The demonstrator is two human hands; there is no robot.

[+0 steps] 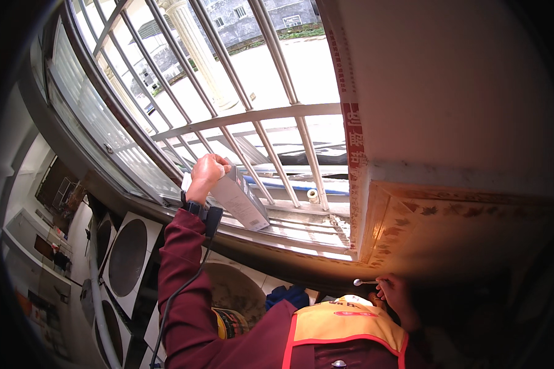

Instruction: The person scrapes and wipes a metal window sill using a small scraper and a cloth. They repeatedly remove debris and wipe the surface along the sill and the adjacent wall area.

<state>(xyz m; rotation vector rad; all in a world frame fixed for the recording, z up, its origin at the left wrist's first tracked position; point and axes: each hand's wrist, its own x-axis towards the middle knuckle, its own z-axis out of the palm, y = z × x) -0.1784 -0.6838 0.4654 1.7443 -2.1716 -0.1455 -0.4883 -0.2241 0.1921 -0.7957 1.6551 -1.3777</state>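
Note:
My left hand (207, 171) is at the upper end of a tall grey cardboard box (237, 199), its fingers closed over the top edge. The box bears printing and leans at a slant on the windowsill, beside the metal bars. A strap and a dark device with a cable (212, 221) sit on my left wrist. Low on the right, in shadow, my right hand (391, 291) grips the thin handle of a small spoon (358, 282). The spoon's pale bowl points left, over the bib of my yellow apron (351, 327).
Metal window bars (240, 87) rise behind the box. A white roll (312, 196) lies on the sill by a blue pipe (300, 185). Below are a large round pan (235, 288), a blue cloth (286, 295) and a yellow printed container (232, 323). Other round covers (127, 258) lie left.

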